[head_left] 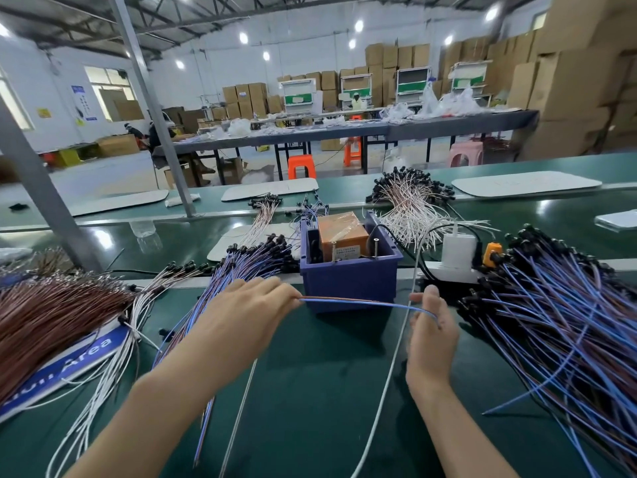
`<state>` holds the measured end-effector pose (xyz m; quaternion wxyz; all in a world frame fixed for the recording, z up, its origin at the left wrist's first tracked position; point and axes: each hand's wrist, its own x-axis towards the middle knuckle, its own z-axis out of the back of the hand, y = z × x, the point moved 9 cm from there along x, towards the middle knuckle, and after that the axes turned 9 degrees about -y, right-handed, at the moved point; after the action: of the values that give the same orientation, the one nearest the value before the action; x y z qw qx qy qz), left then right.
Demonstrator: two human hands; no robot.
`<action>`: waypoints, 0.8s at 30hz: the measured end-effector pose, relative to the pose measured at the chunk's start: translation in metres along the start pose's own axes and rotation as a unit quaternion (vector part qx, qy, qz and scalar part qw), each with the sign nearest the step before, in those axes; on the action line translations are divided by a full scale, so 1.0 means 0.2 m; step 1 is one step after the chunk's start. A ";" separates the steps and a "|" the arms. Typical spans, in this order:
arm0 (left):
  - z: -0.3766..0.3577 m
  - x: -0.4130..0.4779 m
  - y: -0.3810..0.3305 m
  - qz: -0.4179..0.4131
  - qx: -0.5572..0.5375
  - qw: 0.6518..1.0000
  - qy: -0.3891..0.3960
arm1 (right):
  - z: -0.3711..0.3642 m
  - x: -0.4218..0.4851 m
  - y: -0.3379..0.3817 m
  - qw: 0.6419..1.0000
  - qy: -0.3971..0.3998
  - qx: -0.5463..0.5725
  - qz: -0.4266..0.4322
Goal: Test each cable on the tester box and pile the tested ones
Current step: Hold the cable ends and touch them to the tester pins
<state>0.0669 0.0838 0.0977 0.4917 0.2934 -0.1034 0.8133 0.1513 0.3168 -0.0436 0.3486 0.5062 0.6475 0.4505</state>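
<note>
Both ends of the blue-brown cable (362, 302) were hidden inside the grips. The left hand (248, 305) pinched one end and the right hand (432, 326) curled round the other, so the cable spanned just before the blue bin (348, 281). The bin's wall hid the lower part of the orange tester box (344, 236). A right pile (558, 305) and a left pile (234, 267) crowded the sides. Bare green worktop (310, 391) lay between the forearms, crossed by a white cord (389, 370).
</note>
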 end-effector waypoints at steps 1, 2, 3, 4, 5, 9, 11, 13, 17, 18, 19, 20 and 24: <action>0.02 0.01 0.00 -0.010 0.021 0.999 -0.040 | -0.03 -0.01 -0.01 0.999 0.025 0.024 -0.025; 0.02 0.00 0.00 -0.010 0.037 0.997 -0.071 | -0.05 -0.02 -0.03 0.995 0.052 0.059 -0.060; 0.00 0.00 -0.01 -0.009 0.044 0.995 -0.090 | -0.08 -0.03 -0.04 0.986 0.082 0.102 -0.102; -0.03 0.00 -0.03 -0.010 0.044 0.994 -0.102 | -0.11 -0.05 -0.05 0.973 0.113 0.143 -0.145; -0.07 -0.01 -0.05 -0.005 0.035 0.993 -0.111 | -0.14 -0.07 -0.06 0.956 0.147 0.175 -0.184; -0.19 -0.01 -0.16 0.043 0.012 0.989 -0.139 | -0.24 -0.18 -0.08 0.905 0.280 0.190 -0.259; -0.24 0.01 -0.21 0.058 -0.004 0.988 -0.146 | -0.27 -0.22 -0.09 0.901 0.315 0.143 -0.262; -0.27 0.03 -0.27 0.063 -0.037 0.985 -0.156 | -0.29 -0.24 -0.11 0.903 0.340 0.087 -0.248; -0.30 0.01 -0.33 0.038 -0.105 0.968 -0.226 | -0.29 -0.23 -0.09 0.928 0.333 0.021 -0.165; -0.30 0.00 -0.33 0.032 -0.110 0.964 -0.241 | -0.28 -0.21 -0.09 0.941 0.314 0.005 -0.127; -0.31 -0.01 -0.33 0.027 -0.114 0.961 -0.252 | -0.27 -0.19 -0.07 0.952 0.293 -0.006 -0.084; -0.32 -0.02 -0.33 0.022 -0.118 0.959 -0.257 | -0.26 -0.18 -0.06 0.959 0.281 -0.011 -0.038; -0.34 -0.03 -0.34 0.006 -0.136 0.960 -0.245 | -0.26 -0.18 -0.04 0.947 0.303 -0.056 0.094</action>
<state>0.1020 0.1447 0.0311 0.4821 0.4131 -0.3318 0.6977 0.1094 0.2696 -0.0329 0.1194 0.3842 0.6456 0.6491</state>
